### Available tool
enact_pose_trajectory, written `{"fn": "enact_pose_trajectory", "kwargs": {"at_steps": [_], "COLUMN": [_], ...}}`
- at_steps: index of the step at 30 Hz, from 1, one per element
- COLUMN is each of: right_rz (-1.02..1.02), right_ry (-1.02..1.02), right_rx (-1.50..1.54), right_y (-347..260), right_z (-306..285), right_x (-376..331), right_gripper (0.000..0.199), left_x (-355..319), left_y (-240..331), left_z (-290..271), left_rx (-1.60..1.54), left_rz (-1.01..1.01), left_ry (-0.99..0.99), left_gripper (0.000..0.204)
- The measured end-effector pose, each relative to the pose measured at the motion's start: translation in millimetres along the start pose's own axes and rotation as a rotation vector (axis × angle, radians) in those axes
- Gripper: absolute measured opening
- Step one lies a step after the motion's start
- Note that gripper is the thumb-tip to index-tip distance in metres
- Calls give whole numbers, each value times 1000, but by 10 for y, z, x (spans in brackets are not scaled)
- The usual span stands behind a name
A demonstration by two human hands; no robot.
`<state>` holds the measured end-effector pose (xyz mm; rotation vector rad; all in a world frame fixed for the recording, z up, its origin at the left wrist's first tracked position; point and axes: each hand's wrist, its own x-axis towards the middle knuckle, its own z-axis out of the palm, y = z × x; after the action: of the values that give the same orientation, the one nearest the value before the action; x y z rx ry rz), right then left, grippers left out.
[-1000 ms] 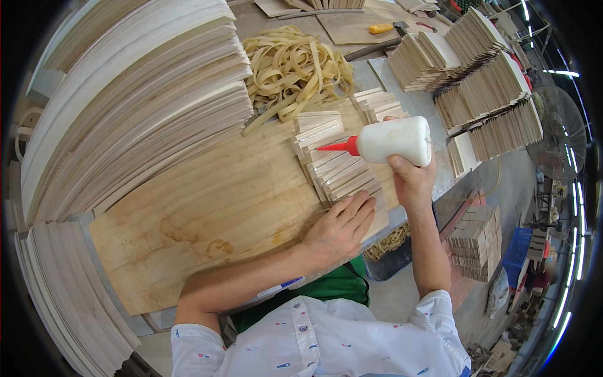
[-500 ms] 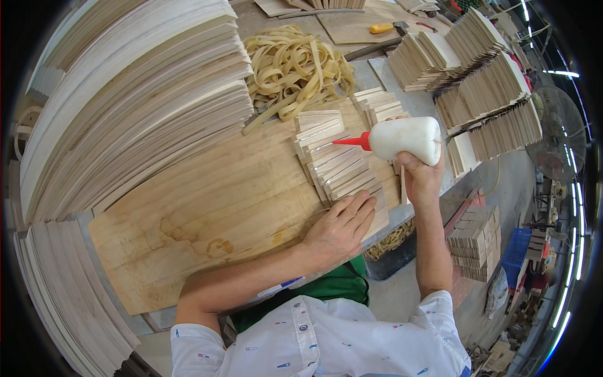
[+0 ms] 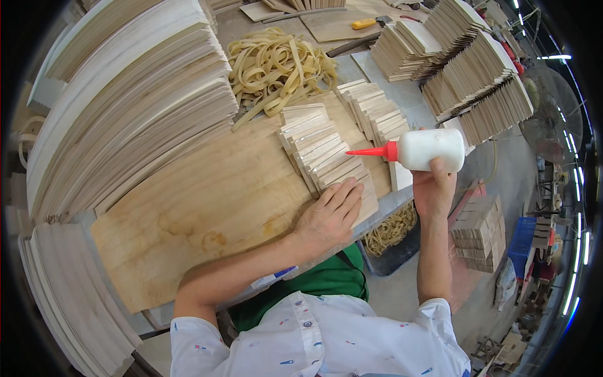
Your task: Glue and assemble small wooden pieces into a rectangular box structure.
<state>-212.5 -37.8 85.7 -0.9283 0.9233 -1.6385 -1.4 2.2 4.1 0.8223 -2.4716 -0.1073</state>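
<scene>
Fingers (image 3: 349, 191) of the left hand (image 3: 328, 217) are lying flat and slightly spread, pressing down on the near end of a fanned row of thin wooden slats (image 3: 326, 154). That row is lying overlapped like shingles on a wide plywood board (image 3: 188, 213), which is resting on the desk (image 3: 377, 63). Fingers of the right hand (image 3: 433, 188) are curling around a white glue bottle (image 3: 430, 149), with the thumb showing on its near side, and are holding it on its side just to the right of the slats. Its red pointed nozzle (image 3: 372, 151) is aiming left and is hovering over the right edge of the row; whether the tip is touching the wood cannot be told. A second fanned row of slats (image 3: 375, 113) is lying just behind the bottle. A loose tangle of pale rubber bands (image 3: 279, 66) is lying beyond the slats, towards the far side of the board. A tall stack of long pale wooden strips (image 3: 132, 107) is filling the left of the view, touching the board's far edge. Bundled stacks of short wooden pieces (image 3: 477, 78) are sitting at the far right of the desk. A yellow-handled tool (image 3: 364, 23) is lying at the far edge. A dark bin holding more rubber bands (image 3: 392, 232) is sitting below the desk edge, between the two forearms.
</scene>
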Motion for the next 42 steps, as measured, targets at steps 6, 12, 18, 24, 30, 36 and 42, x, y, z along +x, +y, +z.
{"fn": "enact_pose_trajectory", "kwargs": {"at_steps": [6, 12, 18, 24, 30, 36, 42], "right_rz": [32, 110, 154, 137, 102, 77, 39], "right_ry": [-52, -144, -210, -284, -313, -254, -193], "right_rx": [-54, -57, -37, -67, -138, -165, -210], "right_y": [8, 139, 266, 268, 284, 249, 165], "right_z": [-151, -65, -7, 47, 53, -91, -219], "right_x": [-88, -50, -48, -53, -44, 3, 83], "right_gripper": [62, 63, 65, 67, 67, 66, 67], "left_x": [-26, 17, 57, 82, 97, 95, 97], "left_y": [137, 382, 471, 480, 473, 468, 466], "left_z": [23, 22, 5, -13, -7, -40, -53], "left_rx": [22, 199, 269, 273, 232, 215, 190], "left_rz": [-59, -143, -171, -177, -201, -201, -207], "left_ry": [31, 29, -25, -38, -16, -27, -39], "left_gripper": [62, 50, 49, 49, 48, 48, 48]}}
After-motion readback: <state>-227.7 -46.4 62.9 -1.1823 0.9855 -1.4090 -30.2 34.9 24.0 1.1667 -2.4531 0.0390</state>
